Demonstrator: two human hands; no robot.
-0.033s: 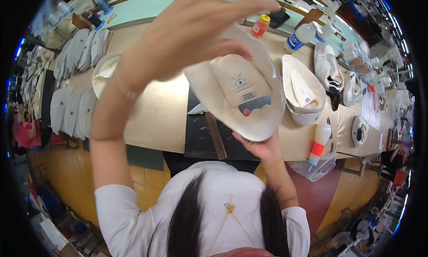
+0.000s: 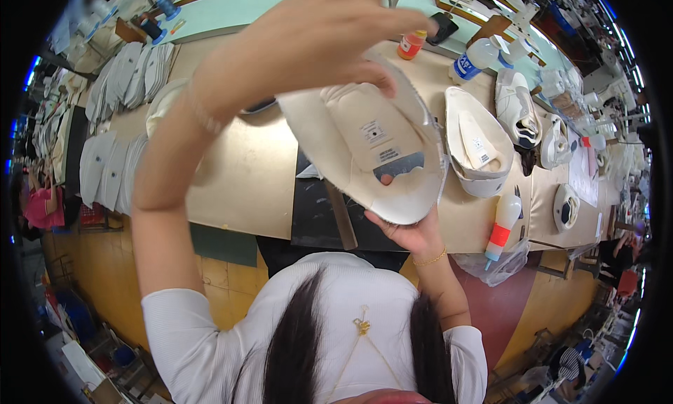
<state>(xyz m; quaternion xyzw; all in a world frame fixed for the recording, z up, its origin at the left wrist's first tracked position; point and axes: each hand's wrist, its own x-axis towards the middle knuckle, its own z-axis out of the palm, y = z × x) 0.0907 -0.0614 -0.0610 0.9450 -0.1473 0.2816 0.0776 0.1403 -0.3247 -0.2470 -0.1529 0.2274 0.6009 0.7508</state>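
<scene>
We note no shift against prior frame: cream shoe upper (image 2: 350, 158) stays raised above surface (image 2: 238, 186), held between both hands. Left hand (image 2: 315, 39): fingers clenched on its top edge. Right hand (image 2: 413, 236): fingers grasping lower edge from beneath. Hold steady.

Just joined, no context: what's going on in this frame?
A person at a workbench holds up a cream shoe upper with both hands. The right hand supports its near end from underneath; the left hand grips the far end from above. More shoe uppers and glue bottles sit on the bench to the right.
</scene>
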